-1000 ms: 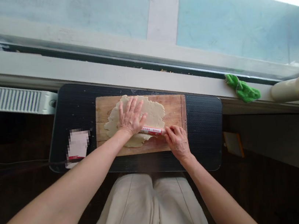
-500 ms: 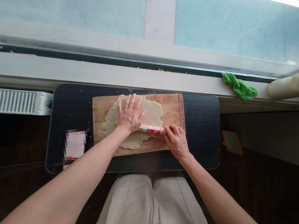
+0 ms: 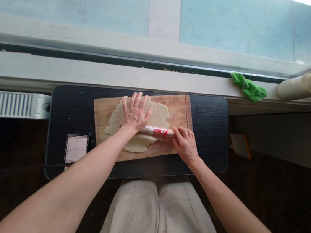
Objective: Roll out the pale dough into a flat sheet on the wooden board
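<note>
A flat, ragged-edged sheet of pale dough (image 3: 157, 112) is spread over a wooden board (image 3: 179, 109). Across its near part lies a white and red rolling pin (image 3: 157, 130), slanting down to the right. My left hand (image 3: 135, 113) rests on the dough with its fingers stretched apart, its heel close to the pin's left part. My right hand (image 3: 185, 142) has its fingers closed round the pin's right end. The left end of the pin is hidden by my left hand and forearm.
The board stands on a black table (image 3: 211, 124) beside a windowsill. A blurred-out pale packet (image 3: 75, 147) lies at the table's left. A green cloth (image 3: 249, 87) and a white bottle (image 3: 297, 88) are on the sill. A radiator (image 3: 3, 103) is at the left.
The pin and my right hand have shifted very slightly right over the board. My left hand stays spread on the dough. The whole view has moved a little.
</note>
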Demonstrator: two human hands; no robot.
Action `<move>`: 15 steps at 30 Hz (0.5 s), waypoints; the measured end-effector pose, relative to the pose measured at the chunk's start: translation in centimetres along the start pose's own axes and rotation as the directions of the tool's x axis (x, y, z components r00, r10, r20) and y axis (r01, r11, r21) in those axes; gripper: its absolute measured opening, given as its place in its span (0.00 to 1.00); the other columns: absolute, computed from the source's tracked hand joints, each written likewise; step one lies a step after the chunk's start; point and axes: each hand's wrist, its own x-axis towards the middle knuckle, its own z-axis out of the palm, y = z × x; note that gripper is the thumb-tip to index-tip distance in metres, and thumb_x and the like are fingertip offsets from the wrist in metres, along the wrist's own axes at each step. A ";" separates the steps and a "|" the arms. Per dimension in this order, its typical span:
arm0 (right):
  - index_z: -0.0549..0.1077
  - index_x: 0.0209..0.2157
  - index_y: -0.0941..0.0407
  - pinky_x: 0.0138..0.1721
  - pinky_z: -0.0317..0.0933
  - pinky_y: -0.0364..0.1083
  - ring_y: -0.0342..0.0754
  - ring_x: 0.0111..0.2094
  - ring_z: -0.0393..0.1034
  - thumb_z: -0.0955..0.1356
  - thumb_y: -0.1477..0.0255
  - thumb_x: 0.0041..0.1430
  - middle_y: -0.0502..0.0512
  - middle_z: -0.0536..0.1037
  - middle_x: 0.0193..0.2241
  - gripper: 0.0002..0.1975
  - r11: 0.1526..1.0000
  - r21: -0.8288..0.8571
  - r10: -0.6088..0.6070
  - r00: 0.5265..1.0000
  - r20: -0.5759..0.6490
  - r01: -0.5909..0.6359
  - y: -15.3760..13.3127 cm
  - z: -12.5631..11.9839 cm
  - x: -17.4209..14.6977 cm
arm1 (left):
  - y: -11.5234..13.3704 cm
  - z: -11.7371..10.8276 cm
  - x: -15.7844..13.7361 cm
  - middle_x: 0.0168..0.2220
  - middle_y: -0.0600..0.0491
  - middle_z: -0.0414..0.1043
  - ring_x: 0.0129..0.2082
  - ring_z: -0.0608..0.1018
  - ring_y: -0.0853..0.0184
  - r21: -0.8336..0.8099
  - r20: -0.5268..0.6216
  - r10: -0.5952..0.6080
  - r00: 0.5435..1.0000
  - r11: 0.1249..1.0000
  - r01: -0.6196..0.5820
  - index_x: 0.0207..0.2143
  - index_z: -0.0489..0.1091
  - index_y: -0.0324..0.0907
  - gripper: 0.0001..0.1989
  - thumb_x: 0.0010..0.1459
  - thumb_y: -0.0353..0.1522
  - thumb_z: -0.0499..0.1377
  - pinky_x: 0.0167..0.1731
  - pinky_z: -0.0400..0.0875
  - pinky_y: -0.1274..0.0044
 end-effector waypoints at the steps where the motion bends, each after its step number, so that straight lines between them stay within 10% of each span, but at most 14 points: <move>1: 0.66 0.55 0.56 0.52 0.56 0.53 0.53 0.49 0.60 0.63 0.72 0.61 0.60 0.70 0.48 0.20 1.000 0.011 -0.016 1.000 0.007 0.016 -0.1 0.0 -0.4 | 0.1 -0.1 -1.2 0.68 0.47 0.44 0.67 0.47 0.57 0.004 -0.002 0.011 1.000 1.000 -0.011 0.65 0.49 0.44 0.31 0.61 0.44 0.45 0.63 0.27 0.58; 7: 0.67 0.55 0.54 0.52 0.56 0.52 0.52 0.48 0.61 0.63 0.72 0.62 0.59 0.70 0.48 0.19 0.997 0.040 -0.060 0.998 0.018 0.059 -0.4 0.4 -2.7 | 0.3 -0.1 -6.3 0.67 0.49 0.48 0.66 0.50 0.55 0.042 0.013 0.018 1.000 0.999 -0.018 0.63 0.53 0.47 0.30 0.60 0.45 0.47 0.63 0.29 0.56; 15: 0.66 0.55 0.54 0.51 0.56 0.53 0.53 0.49 0.60 0.63 0.71 0.62 0.60 0.69 0.47 0.19 0.999 -0.044 0.028 1.000 -0.015 -0.028 0.7 -0.2 0.4 | -0.3 0.2 3.7 0.63 0.46 0.57 0.64 0.56 0.58 -0.044 -0.106 -0.062 0.992 0.997 0.057 0.58 0.61 0.41 0.26 0.63 0.43 0.42 0.63 0.34 0.57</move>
